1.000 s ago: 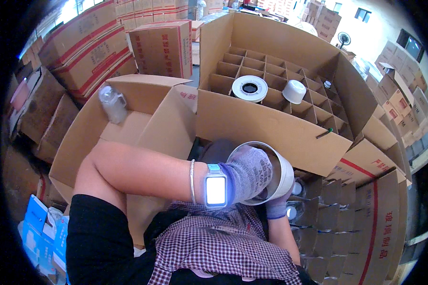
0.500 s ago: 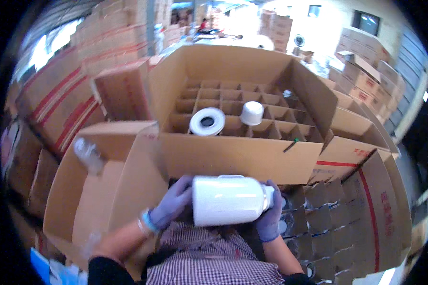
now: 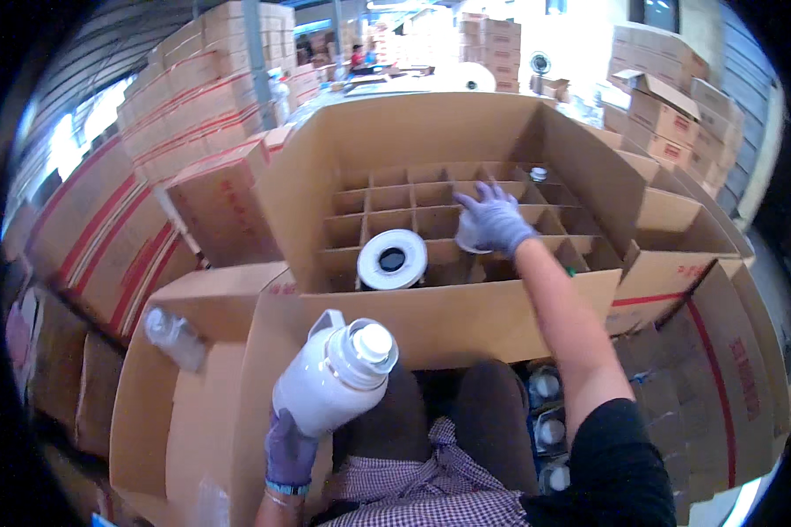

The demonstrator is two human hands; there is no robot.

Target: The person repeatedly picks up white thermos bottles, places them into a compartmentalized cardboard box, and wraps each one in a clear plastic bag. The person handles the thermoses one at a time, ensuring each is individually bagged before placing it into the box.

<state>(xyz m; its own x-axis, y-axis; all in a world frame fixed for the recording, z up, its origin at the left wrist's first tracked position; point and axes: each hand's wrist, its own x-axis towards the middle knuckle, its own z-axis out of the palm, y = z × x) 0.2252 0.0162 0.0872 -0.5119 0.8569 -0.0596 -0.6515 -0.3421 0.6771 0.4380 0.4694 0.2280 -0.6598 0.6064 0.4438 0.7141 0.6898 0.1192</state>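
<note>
My left hand [image 3: 292, 448], in a purple glove, grips a glossy white vacuum flask [image 3: 325, 382] near its base. The flask leans to the right, its white stopper [image 3: 373, 342] facing up and its handle on the far side. My right hand [image 3: 498, 224], gloved too, reaches into the divided carton [image 3: 413, 312] with fingers spread over a white cup lid [image 3: 471, 235]. The hand partly covers that lid, and whether it bears any weight cannot be told. Left of it, a white ring-shaped top with a dark centre [image 3: 393, 259] sits in the carton.
An open carton [image 3: 180, 413] at the left holds a clear plastic-looking item [image 3: 176, 338]. At the lower right, another divided carton [image 3: 734, 386] holds several white-topped items [image 3: 549, 430]. Stacked boxes [image 3: 193, 105] rise behind on both sides.
My right hand has left the flask's top and moved out to the cup lid in the carton. The flask has swung from lying sideways to nearly upright in my left hand, farther left.
</note>
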